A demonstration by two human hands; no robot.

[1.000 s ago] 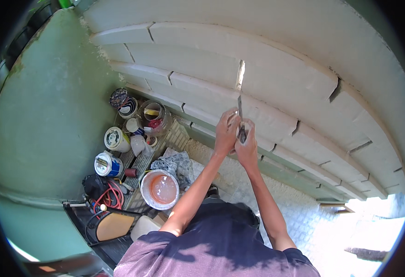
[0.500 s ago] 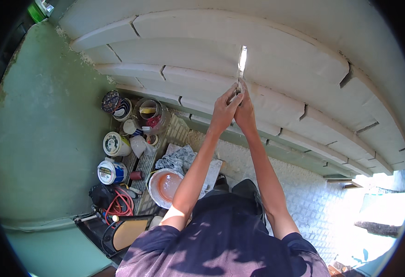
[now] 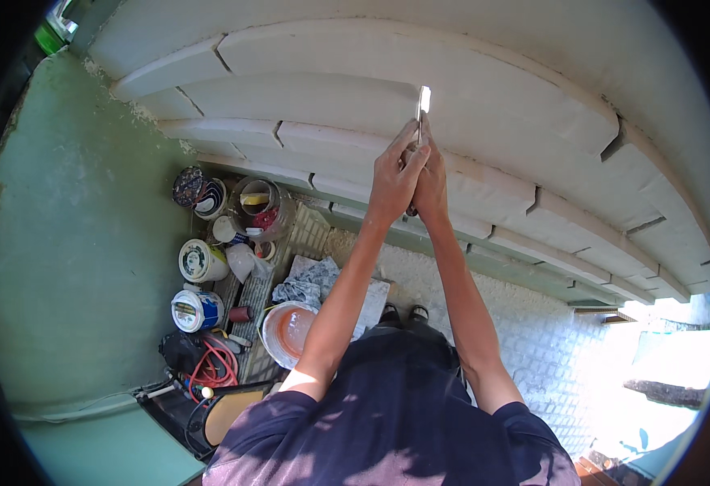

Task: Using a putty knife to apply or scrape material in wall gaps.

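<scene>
Both arms reach forward to the pale grooved wall. Together, my left hand and my right hand close around a trowel with a narrow, shiny metal blade. The blade stands nearly upright in the picture and lies close to the wall surface; whether it touches cannot be made out. My fingers stretch up along the blade, and the thumbs meet over its lower part. A dark handle end peeks out under the palms. Most of the handle is hidden by the hands.
Left of me, a slatted bench bears a bucket of orange-tinted water, a grey rag and a red hose. Several paint tubs line the green wall. Paving lies to the right.
My hands have shifted slightly up the picture, covering more of the blade, so less of it shows. The handle end and both feet have come into sight.
</scene>
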